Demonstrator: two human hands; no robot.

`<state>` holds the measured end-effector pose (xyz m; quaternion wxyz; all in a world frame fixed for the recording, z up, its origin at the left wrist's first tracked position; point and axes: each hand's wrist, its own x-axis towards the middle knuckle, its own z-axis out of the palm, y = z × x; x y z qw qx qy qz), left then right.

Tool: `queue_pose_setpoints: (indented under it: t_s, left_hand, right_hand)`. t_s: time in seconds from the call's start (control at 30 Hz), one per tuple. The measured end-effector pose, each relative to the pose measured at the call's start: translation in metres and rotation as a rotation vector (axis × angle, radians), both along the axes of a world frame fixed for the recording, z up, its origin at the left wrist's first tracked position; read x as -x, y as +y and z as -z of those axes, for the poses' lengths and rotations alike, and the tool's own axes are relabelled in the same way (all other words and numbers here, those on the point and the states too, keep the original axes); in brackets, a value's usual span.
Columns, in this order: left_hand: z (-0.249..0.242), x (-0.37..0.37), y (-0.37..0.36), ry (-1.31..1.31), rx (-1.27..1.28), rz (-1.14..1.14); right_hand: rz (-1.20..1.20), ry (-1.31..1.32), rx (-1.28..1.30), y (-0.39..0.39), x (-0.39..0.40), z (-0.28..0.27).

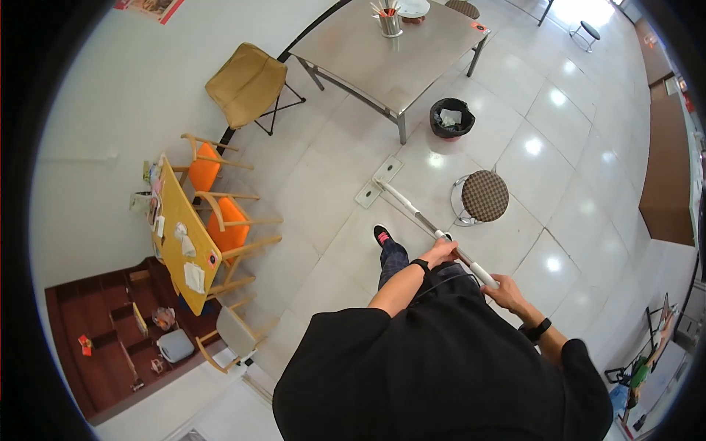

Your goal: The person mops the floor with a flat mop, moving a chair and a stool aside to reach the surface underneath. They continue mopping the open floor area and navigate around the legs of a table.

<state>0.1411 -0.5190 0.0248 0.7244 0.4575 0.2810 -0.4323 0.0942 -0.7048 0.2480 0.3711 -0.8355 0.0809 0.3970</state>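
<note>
A flat mop (401, 198) slants from my body down to the floor, its rectangular head (390, 168) lying on the tiles ahead of my shoe. My left hand (442, 252) is wrapped round the middle of the handle. Higher up, my right hand (505, 294) grips the white end of the same handle. Both wrists wear dark bands. The mop head is apart from the metal table's legs, and a round checkered stool (485, 196) stands to the right of the handle.
Ahead stands a metal table (360, 55) with a chopstick holder (390, 23) on it. A lined trash bin (451, 118) is beside its near leg. A tan folding chair (246, 84) is at the wall. Left are a yellow table (184, 220) and orange-seated chairs (226, 223).
</note>
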Motion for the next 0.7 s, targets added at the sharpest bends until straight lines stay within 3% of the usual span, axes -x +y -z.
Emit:
queue_pose_setpoints:
  t_s: [0.07, 0.1, 0.23, 0.3, 0.4, 0.5, 0.63, 0.7]
  left_hand:
    - [-0.008, -0.008, 0.01, -0.011, 0.05, -0.046]
    - [-0.026, -0.015, 0.019, -0.038, 0.057, 0.035]
    - [-0.012, -0.011, 0.016, 0.01, -0.045, 0.027]
    - [-0.012, 0.001, 0.023, 0.037, -0.005, 0.055]
    - [-0.02, 0.01, 0.041, 0.086, 0.061, 0.103]
    - [-0.022, 0.008, 0.051, 0.126, 0.008, 0.292]
    - [-0.005, 0.002, 0.069, 0.06, -0.045, 0.371]
    - [0.008, -0.003, 0.076, 0.053, -0.068, 0.249]
  right_hand:
    - [-0.037, 0.032, 0.062, 0.013, -0.009, -0.007]
    - [-0.029, 0.037, 0.069, 0.018, -0.015, -0.012]
    - [-0.072, 0.054, 0.09, 0.03, -0.012, -0.018]
    - [-0.087, -0.088, 0.032, 0.035, 0.01, -0.009]
    - [0.03, 0.139, 0.038, 0.052, 0.03, -0.018]
    - [0.073, 0.101, 0.062, 0.069, 0.046, -0.027]
    - [0.106, 0.022, 0.061, 0.086, 0.055, -0.011]
    - [0.093, -0.007, 0.044, 0.1, 0.042, -0.001]
